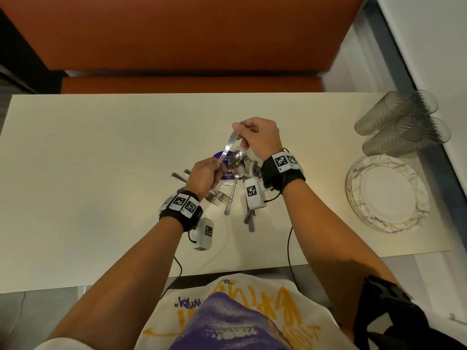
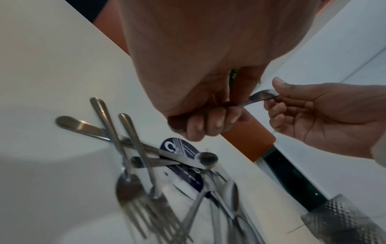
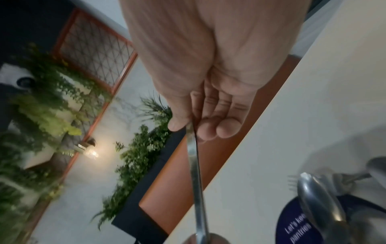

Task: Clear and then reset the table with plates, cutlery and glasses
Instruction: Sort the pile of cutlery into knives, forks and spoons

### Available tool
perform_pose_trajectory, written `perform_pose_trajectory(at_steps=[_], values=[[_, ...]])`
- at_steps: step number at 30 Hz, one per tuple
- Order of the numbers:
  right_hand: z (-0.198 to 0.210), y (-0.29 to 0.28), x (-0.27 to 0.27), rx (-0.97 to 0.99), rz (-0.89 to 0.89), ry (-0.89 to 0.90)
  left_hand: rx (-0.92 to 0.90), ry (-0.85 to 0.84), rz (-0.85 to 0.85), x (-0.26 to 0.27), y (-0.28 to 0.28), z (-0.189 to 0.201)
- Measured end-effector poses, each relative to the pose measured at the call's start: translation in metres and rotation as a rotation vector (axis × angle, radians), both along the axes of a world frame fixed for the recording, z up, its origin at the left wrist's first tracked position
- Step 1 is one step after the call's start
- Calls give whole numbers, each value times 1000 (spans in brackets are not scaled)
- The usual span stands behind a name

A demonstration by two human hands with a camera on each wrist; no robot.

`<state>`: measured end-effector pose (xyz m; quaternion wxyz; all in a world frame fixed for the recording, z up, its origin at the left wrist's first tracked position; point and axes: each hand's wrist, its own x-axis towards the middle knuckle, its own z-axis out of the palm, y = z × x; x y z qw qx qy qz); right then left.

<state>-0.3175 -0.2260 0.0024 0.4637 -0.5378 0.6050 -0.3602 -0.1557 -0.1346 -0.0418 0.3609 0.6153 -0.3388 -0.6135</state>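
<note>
One knife held by both hands above the cutlery pile at the centre of the surface.

The right hand pinches the knife's upper end between thumb and fingers; the left hand has its fingers curled round the lower end, so the knife slants between the two, clear of the surface. Directly beneath lies the loose cutlery pile: spoons, forks and knives crossing one another on top of a round purple printed card. Well apart, at the right side of the surface, stands a stack of marbled, gold-lined plates, with grey textured glasses lying stacked on their sides just beyond it. An orange bench runs along the far edge.
</note>
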Motion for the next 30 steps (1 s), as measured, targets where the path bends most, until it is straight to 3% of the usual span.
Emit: perform_pose_trajectory(at_steps=[3, 7, 12, 14, 21, 30], values=[[-19, 5, 16, 22, 71, 132, 53, -130, 51, 22, 1, -12], [-60, 15, 26, 24, 249, 467, 74, -237, 107, 49, 10, -25], [-84, 16, 36, 6, 622, 973, 106, -229, 145, 68, 19, -37], [-88, 15, 38, -30, 686, 1091, 113, -214, 158, 72, 20, -38], [-93, 7, 37, -58, 741, 1165, 131, -182, 141, 82, 17, -39], [-71, -13, 30, -25, 708, 1102, 81, -239, 116, 80, 6, -35]])
